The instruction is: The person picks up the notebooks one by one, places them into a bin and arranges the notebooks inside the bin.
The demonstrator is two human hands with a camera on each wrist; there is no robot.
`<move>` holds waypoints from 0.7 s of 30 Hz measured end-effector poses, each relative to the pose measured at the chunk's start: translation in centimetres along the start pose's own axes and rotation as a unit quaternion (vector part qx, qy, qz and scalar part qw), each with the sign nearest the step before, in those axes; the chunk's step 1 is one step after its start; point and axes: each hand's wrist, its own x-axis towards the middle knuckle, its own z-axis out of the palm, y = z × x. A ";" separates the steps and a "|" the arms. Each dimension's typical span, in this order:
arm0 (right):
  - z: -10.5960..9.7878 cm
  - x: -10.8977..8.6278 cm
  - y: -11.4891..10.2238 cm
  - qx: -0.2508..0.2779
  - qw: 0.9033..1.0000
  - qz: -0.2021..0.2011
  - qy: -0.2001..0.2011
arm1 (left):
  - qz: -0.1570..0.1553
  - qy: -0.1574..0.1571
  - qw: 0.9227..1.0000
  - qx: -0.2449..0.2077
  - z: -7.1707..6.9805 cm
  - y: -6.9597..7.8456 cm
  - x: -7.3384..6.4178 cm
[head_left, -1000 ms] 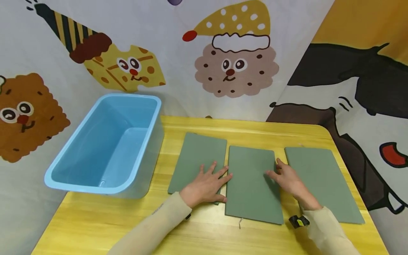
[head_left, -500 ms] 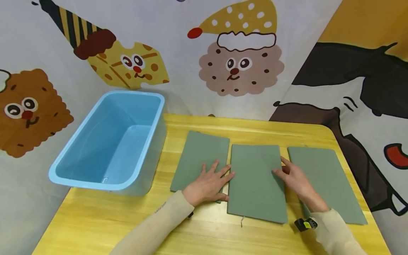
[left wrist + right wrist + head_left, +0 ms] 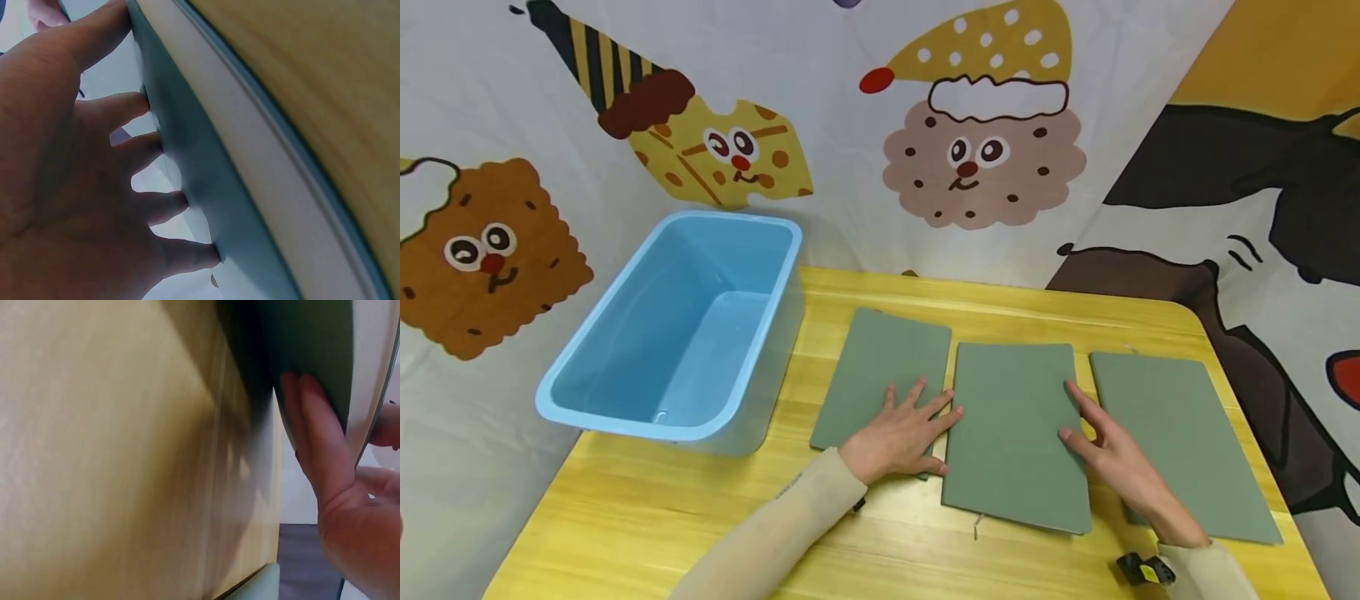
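Three green notebooks lie in a row: a left notebook [image 3: 891, 350], a middle notebook [image 3: 1011, 433] and a right notebook [image 3: 1180, 442]. My left hand [image 3: 898, 437] rests with spread fingers on the left notebook, its fingertips reaching the middle one's left edge. In the left wrist view, the fingertips touch a green cover above pale pages. My right hand [image 3: 1120, 467] holds the right edge of the middle notebook. As the right wrist view shows, several fingers [image 3: 319, 428] lie against the underside, with the thumb side across the pages from them.
A light blue plastic tub [image 3: 632, 425] stands at the left of the yellow wooden table [image 3: 700, 517], with nothing visible inside. Behind the table hangs a cloth [image 3: 842, 167] printed with cartoon figures. A thin ribbon [image 3: 977, 525] sticks out below the middle notebook.
The whole view has shifted slightly, moving the scene to the right. My right hand's fingers have spread a little along the middle notebook's edge. The left hand keeps its place.
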 end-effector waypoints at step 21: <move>-0.3 -0.6 -1.4 0.069 0.995 0.031 0.071 | -0.020 0.126 0.989 -0.071 -3.8 -1.6 -2.9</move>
